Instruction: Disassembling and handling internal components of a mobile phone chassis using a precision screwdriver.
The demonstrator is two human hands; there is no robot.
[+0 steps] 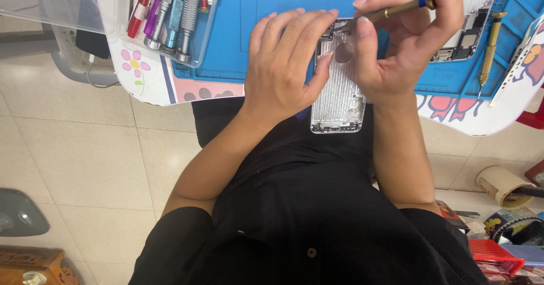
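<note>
Left hand [283,72] gripping silver phone housing [339,101], right hand [405,41] pinching brass screwdriver [391,12], tip hidden.

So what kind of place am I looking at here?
Likely a small phone repair bench: an opened phone shell on a blue work mat, and a tray of screwdrivers.

phone housing [339,101]: silver metal back shell, inner side up, emptied, long axis running away from the tabletop edge, overhanging it | screwdriver [391,11]: slim, brass-coloured, blue band, tip down at housing's top end
</note>
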